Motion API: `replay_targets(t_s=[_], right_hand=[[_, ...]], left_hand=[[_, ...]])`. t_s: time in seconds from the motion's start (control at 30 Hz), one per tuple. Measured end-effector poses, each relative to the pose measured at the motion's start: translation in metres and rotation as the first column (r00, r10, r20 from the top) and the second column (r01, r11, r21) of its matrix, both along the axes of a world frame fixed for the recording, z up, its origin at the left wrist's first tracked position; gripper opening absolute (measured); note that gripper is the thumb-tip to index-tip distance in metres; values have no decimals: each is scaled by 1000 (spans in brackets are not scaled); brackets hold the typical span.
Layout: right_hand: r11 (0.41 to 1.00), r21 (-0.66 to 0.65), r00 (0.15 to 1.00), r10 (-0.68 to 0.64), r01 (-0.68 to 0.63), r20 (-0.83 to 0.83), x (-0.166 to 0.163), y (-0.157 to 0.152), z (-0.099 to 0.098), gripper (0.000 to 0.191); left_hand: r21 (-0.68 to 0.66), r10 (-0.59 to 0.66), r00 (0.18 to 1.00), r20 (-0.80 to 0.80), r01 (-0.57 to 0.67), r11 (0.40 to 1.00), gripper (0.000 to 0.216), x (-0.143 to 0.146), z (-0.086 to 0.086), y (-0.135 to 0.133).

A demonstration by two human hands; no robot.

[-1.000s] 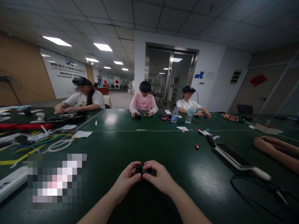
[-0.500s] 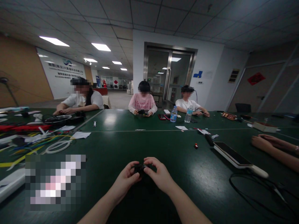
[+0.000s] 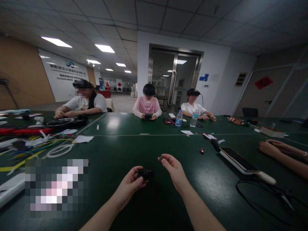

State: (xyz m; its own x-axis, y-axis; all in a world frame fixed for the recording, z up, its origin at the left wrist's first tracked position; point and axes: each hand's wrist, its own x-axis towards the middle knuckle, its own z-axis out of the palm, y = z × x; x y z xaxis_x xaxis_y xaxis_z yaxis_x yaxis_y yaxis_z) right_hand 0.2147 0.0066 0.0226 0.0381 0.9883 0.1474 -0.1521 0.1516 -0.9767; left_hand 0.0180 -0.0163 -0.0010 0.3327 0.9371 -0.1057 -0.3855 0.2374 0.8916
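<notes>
My left hand (image 3: pixel 131 183) is closed around one end of a small black object (image 3: pixel 146 174), held just over the dark green table (image 3: pixel 115 154). Its exact kind is too dark to make out. To the right and slightly farther off, my right hand (image 3: pixel 171 166) pinches a tiny greyish piece (image 3: pixel 161 158) between thumb and fingertips. A gap separates this piece from the black object. Part of the black object is hidden by my left fingers.
White cable coils (image 3: pixel 60 150) and papers lie at left. A white-handled device with a dark screen (image 3: pixel 239 159), a black cable (image 3: pixel 252 199) and a small red item (image 3: pixel 201 150) lie at right. Two water bottles (image 3: pixel 179 118) stand farther back. Several people sit around the table.
My right hand has moved up and to the right, away from the black object, with the tiny piece in its fingers. My left hand has stayed in place, holding the black object.
</notes>
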Motion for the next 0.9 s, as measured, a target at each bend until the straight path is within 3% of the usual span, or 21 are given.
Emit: replay_targets(t_s=[0.3, 0.6, 0.9], right_hand=[[991, -93, 962, -115, 94, -248, 8, 1, 3, 38], [986, -111, 928, -153, 122, -340, 14, 6, -2, 28], [983, -107, 938, -172, 146, -299, 13, 6, -3, 31]], left_hand=[[-17, 4, 1000, -6, -5, 1000, 42, 0, 4, -1], [-7, 1, 1000, -11, -1, 1000, 41, -1, 0, 1], [-11, 5, 1000, 2, -5, 1000, 41, -1, 1, -1]])
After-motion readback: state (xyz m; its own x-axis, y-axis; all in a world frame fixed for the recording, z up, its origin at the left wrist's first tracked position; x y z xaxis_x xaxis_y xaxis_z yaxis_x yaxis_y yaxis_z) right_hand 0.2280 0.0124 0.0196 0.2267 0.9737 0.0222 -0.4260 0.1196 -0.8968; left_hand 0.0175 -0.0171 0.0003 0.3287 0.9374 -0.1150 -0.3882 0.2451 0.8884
